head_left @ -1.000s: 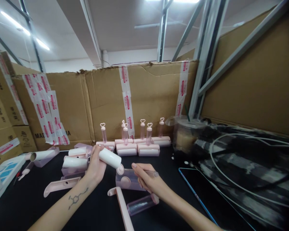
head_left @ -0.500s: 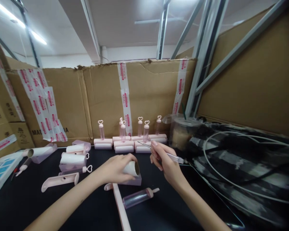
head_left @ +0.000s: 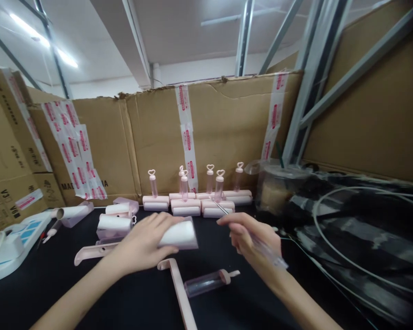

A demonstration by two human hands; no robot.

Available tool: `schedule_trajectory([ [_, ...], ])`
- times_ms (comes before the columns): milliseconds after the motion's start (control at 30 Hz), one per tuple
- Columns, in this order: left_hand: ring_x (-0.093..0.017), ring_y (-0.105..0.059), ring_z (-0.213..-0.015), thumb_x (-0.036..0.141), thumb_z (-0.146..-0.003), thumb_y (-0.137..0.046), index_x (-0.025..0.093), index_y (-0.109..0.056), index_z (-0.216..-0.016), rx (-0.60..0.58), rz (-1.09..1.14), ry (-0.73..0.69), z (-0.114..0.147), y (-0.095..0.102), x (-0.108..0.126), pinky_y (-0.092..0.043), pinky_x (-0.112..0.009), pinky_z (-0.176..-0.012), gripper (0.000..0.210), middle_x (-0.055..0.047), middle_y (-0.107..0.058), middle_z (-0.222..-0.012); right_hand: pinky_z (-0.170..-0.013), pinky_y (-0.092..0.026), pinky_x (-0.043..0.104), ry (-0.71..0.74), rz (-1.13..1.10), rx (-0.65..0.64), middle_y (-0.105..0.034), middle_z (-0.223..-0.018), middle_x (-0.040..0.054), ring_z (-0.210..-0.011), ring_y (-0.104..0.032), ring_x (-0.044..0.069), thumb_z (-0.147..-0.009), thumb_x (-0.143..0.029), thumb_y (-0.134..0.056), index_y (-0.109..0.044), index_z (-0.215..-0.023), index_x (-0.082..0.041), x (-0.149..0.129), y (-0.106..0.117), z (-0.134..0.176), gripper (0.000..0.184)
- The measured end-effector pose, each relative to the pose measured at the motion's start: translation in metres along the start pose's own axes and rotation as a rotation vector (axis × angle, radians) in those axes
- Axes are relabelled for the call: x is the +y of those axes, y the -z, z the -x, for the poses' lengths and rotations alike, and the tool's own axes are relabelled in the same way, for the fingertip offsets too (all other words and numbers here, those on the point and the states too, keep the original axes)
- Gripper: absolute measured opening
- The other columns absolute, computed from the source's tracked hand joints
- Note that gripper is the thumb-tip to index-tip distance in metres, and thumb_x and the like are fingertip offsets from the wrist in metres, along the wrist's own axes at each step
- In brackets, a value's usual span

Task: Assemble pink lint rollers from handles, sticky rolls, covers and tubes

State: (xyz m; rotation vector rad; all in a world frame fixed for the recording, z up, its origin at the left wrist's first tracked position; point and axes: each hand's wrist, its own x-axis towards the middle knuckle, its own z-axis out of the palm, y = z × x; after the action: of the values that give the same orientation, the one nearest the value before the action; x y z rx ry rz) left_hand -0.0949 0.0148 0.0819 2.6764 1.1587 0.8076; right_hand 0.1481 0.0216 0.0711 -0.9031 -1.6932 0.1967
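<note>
My left hand [head_left: 147,240] is wrapped around a white lint roll [head_left: 179,233] that sits against a clear lilac cover [head_left: 192,248], a little above the dark table. My right hand [head_left: 253,236] grips a screwdriver [head_left: 220,206], its thin metal shaft pointing up and left and its clear handle coming out behind the palm. Below my left hand lies a pale pink bent arm [head_left: 181,293]. A clear tube with a pink cap [head_left: 208,283] lies beside that arm, to its right.
Several assembled pink lint rollers [head_left: 186,207] with heart-ring handles stand along the cardboard wall [head_left: 151,137]. More rolls and covers [head_left: 114,224] lie at left, beside a white power strip [head_left: 17,245]. A plastic drink cup [head_left: 277,188] and a white cable [head_left: 316,215] are at right.
My left hand has turned the roll so its hollow end no longer shows, and the clear cover is around or beside it. My right hand has tipped the screwdriver more steeply.
</note>
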Motion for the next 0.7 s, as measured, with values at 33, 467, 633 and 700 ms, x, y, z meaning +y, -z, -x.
schedule_trajectory([
  [33,-0.026,-0.051,-0.106,0.028,-0.073,-0.062,0.033,-0.045,-0.125,-0.014,-0.012,0.042,0.015,0.011,0.0,-0.039,-0.035,-0.089,0.055,-0.005,-0.056,-0.118,-0.042,-0.035,0.024,0.008,0.011,-0.036,-0.048,-0.045,-0.0011,-0.039,-0.045,0.012,-0.084,-0.055,-0.042,-0.06,-0.068,-0.022,-0.002,-0.001,0.0,0.041],
  [467,-0.026,-0.038,-0.122,0.015,-0.079,-0.043,0.039,-0.041,-0.127,-0.049,-0.238,0.381,0.147,0.016,-0.062,-0.031,-0.046,-0.099,0.053,-0.003,-0.044,-0.134,-0.067,-0.041,0.027,0.23,0.35,-1.02,-0.066,-0.088,0.0058,-0.079,-0.063,0.024,-0.06,-0.051,-0.072,-0.063,-0.097,-0.021,0.013,-0.023,0.01,0.049],
  [633,-0.032,-0.026,-0.128,0.02,-0.071,-0.053,0.032,-0.033,-0.131,0.154,-0.395,0.336,0.135,0.01,-0.051,-0.007,-0.058,-0.103,0.064,-0.006,-0.038,-0.136,-0.064,-0.04,0.026,0.256,0.445,-1.105,-0.064,-0.082,0.0038,-0.077,-0.062,0.022,-0.064,-0.048,-0.07,-0.066,-0.084,-0.021,0.02,-0.031,0.012,0.034],
  [700,-0.031,-0.031,-0.125,0.026,-0.071,-0.056,0.03,-0.039,-0.126,0.196,-0.349,0.329,0.122,0.001,-0.035,-0.01,-0.056,-0.104,0.058,-0.006,-0.043,-0.132,-0.068,-0.04,0.027,0.254,0.385,-1.011,-0.064,-0.082,0.0028,-0.079,-0.062,0.021,-0.071,-0.046,-0.065,-0.066,-0.085,-0.023,0.016,-0.026,0.006,0.027],
])
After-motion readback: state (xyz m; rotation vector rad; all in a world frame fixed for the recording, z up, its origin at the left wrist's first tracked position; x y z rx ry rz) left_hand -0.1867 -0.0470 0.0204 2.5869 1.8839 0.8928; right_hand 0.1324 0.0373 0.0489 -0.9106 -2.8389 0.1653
